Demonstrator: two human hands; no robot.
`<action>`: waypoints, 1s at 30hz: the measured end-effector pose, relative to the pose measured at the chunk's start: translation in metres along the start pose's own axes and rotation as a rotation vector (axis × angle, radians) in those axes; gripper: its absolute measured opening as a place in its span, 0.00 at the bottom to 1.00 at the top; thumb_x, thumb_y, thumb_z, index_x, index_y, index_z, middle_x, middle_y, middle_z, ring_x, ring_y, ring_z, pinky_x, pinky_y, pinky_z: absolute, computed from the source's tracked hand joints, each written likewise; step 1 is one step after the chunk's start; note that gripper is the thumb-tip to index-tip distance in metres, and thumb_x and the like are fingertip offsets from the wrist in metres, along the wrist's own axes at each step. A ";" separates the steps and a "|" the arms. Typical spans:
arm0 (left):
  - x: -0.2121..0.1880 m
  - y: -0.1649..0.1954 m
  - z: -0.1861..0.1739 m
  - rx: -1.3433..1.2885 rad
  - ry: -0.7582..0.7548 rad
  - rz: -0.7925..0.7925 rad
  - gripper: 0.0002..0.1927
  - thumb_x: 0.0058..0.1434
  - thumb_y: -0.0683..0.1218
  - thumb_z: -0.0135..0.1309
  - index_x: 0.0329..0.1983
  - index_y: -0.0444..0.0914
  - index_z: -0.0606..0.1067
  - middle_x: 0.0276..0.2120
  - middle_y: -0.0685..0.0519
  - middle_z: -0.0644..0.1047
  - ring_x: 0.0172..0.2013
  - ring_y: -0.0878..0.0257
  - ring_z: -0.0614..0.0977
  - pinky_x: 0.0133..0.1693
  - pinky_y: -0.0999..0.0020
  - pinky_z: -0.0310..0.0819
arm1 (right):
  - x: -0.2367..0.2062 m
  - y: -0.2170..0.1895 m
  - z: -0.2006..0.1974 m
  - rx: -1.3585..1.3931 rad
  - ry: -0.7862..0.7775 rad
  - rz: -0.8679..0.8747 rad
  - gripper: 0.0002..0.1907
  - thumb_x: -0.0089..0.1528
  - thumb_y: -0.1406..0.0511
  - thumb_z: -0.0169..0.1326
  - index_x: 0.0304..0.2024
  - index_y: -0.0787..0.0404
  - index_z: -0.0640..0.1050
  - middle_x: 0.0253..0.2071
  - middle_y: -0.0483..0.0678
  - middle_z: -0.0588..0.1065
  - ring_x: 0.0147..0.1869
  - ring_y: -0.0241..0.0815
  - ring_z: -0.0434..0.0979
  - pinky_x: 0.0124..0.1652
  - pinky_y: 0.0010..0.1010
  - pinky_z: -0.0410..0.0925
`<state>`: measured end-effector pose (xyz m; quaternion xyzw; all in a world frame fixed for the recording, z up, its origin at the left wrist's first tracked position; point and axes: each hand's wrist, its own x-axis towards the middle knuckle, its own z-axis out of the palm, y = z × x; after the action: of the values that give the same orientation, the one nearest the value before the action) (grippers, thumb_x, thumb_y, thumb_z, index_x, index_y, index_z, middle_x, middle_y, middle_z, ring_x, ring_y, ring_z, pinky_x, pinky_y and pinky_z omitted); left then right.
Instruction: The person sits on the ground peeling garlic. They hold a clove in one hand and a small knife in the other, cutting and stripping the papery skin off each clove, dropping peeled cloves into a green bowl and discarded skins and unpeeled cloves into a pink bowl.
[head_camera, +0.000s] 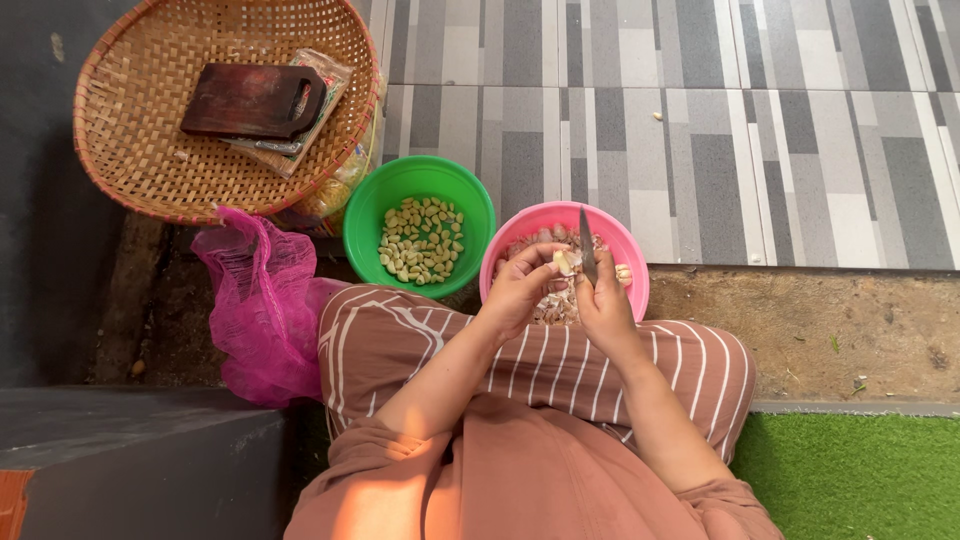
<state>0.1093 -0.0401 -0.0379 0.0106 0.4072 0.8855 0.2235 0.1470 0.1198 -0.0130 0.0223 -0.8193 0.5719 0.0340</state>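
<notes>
I see two hands over one pink bowl (625, 243). Left hand (520, 290): fingers curled, pinching one pale garlic clove (565, 262) at the tips. Right hand (603, 305): fingers wrapped tight on the handle of one knife (588, 258), blade pointing up and away, its flat just right of the clove, touching or nearly so; I can't tell which. Directly below both sets of fingers, the pink bowl holds unpeeled cloves and skins, too jumbled to count. Just left of the left fingers: one green bowl (375, 215) with a heap of peeled cloves (421, 240), several dozen, exact count not readable. Further left and beyond: one woven basket (130, 160) carrying one dark wooden board (250, 100) on top of one flat packet (318, 95). Left of the left forearm: one pink mesh bag (262, 305), crumpled on the floor. Right of the right elbow: green turf (850, 475). Both bowls sit at the edge of the striped tile floor (700, 120).
</notes>
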 end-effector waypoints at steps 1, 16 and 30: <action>0.000 0.002 0.001 -0.033 0.003 -0.015 0.15 0.69 0.41 0.51 0.58 0.35 0.74 0.46 0.52 0.78 0.45 0.67 0.80 0.48 0.71 0.77 | 0.000 -0.001 0.000 -0.055 0.019 0.015 0.13 0.69 0.70 0.45 0.56 0.58 0.67 0.40 0.54 0.77 0.44 0.47 0.81 0.44 0.39 0.72; -0.003 0.009 0.008 0.156 0.081 0.165 0.14 0.64 0.38 0.57 0.53 0.37 0.73 0.44 0.54 0.78 0.43 0.69 0.80 0.47 0.71 0.79 | 0.016 0.023 -0.013 -0.358 0.169 0.135 0.13 0.71 0.69 0.42 0.58 0.59 0.64 0.36 0.55 0.76 0.32 0.47 0.80 0.27 0.40 0.72; -0.004 0.017 0.011 0.617 0.196 0.264 0.12 0.62 0.37 0.60 0.48 0.37 0.76 0.36 0.56 0.77 0.36 0.72 0.77 0.38 0.77 0.74 | 0.015 -0.024 -0.022 -0.426 0.218 -0.020 0.09 0.64 0.63 0.58 0.40 0.62 0.82 0.35 0.49 0.80 0.25 0.38 0.76 0.27 0.32 0.68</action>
<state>0.1089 -0.0435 -0.0173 0.0454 0.6702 0.7389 0.0531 0.1347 0.1316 0.0184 -0.0390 -0.9127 0.3848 0.1317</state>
